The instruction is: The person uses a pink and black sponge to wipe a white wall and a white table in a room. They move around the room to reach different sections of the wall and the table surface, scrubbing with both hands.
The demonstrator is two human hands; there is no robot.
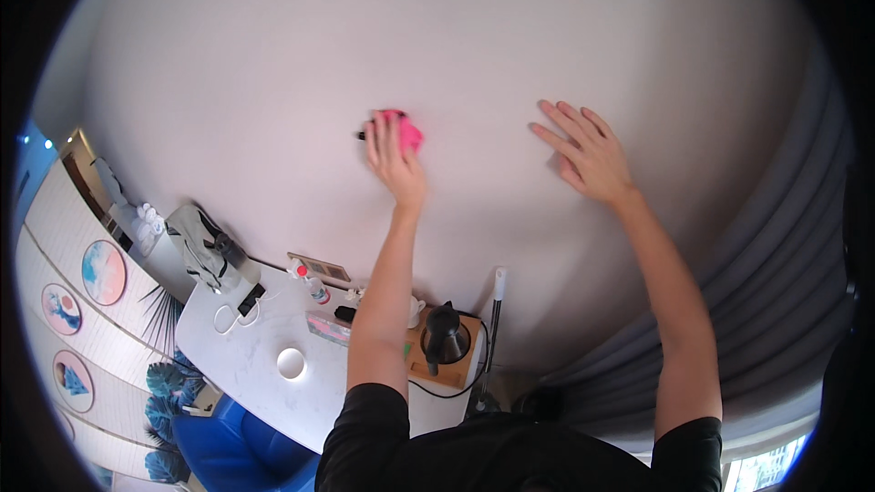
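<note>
My left hand (393, 160) presses a bright pink cloth (411, 136) against a pale, smooth wall (472, 34). A small black piece (361, 136) pokes out at the left of those fingers; what it is I cannot tell. Farther right, my right hand (591, 157) is spread with its fingertips at the wall and nothing in it. Both arms reach up and forward from black short sleeves.
Below stands a white marble-look table (239, 355) with a white round container (291, 363), a plastic bottle (317, 288), a grey backpack (202, 246) and a black kettle (444, 335) on a wooden tray (448, 376). A pole (493, 328) leans nearby; grey curtains (752, 287) hang right, a blue chair (236, 441) lower left.
</note>
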